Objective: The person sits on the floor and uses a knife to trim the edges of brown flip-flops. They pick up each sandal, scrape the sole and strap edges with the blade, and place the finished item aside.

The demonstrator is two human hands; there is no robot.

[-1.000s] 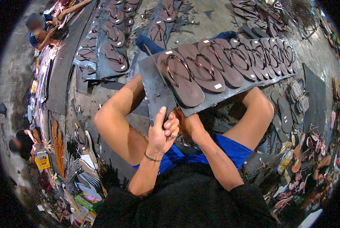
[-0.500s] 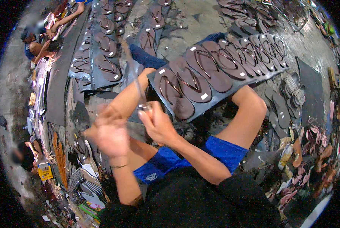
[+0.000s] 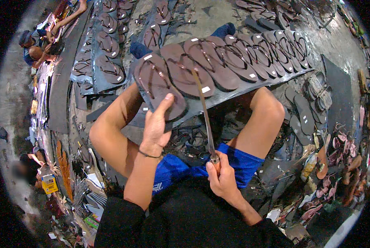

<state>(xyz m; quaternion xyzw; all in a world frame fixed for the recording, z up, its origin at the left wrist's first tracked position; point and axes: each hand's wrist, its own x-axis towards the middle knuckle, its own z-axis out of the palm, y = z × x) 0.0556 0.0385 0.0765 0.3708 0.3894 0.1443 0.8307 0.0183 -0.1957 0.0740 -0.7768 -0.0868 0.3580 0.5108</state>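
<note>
A long dark rubber sheet (image 3: 220, 98) lies across my knees, bearing a row of brown flip-flops (image 3: 232, 60) with glossy straps and small white tags. My left hand (image 3: 155, 130) grips its near-left end, thumb pressed on the heel of the leftmost flip-flop (image 3: 160, 84) and fingers hidden underneath. In my right hand (image 3: 223, 177), closed around the wooden handle, is a knife (image 3: 205, 113) with a long narrow blade. The blade points away from me, and its tip overlaps the second flip-flop from the left; whether it touches I cannot tell.
More sheets with flip-flops (image 3: 108, 68) lie on the floor at the far left. Loose dark soles (image 3: 304, 115) and a flat black sheet (image 3: 338, 89) are at the right. Scraps and pink straps (image 3: 338, 144) litter the right side. Another person (image 3: 36, 49) crouches at the upper left.
My left hand, blurred and lifted before, now grips the sheet's end. My right hand has moved down and right with the knife. The sheet's near end has shifted left and up.
</note>
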